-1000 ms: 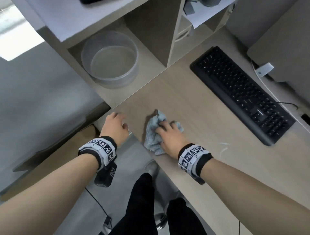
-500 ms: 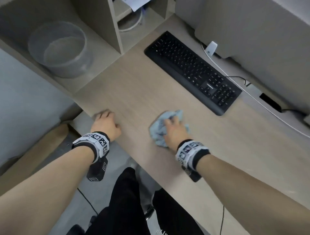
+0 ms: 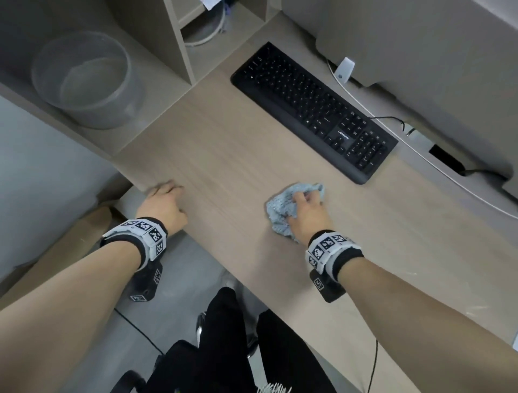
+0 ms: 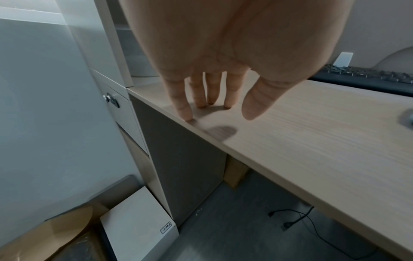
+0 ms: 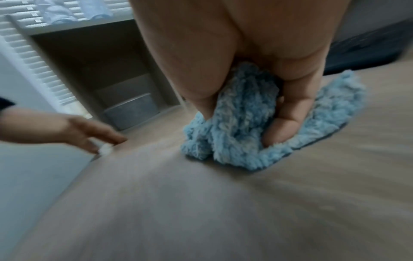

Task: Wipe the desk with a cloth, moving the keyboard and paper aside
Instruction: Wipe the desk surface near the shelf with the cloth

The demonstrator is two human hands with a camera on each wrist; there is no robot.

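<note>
A crumpled light-blue fluffy cloth (image 3: 283, 210) (image 5: 241, 130) lies on the pale wood desk (image 3: 229, 157), near its front edge. My right hand (image 3: 307, 207) grips the cloth, fingers curled into it, and holds it down on the desk. My left hand (image 3: 165, 196) (image 4: 214, 106) rests with straight fingertips (image 4: 186, 116) on the desk's front left corner and holds nothing. The black keyboard (image 3: 314, 112) lies diagonally at the back of the desk, beyond the cloth. A corner of white paper (image 3: 210, 3) shows in a shelf cubby at the top.
A clear round plastic tub (image 3: 87, 81) sits in the left shelf cubby. A white cable (image 3: 420, 157) runs behind the keyboard, below a grey monitor base (image 3: 420, 56). Under the desk are cardboard (image 4: 44, 236), a white box (image 4: 138, 222) and loose cables (image 4: 297, 222). My legs (image 3: 238, 350) are below the desk edge.
My right hand has slid the cloth to the right along the desk's front edge, away from the left hand. The left hand has stayed at the corner. The head view has shifted right.
</note>
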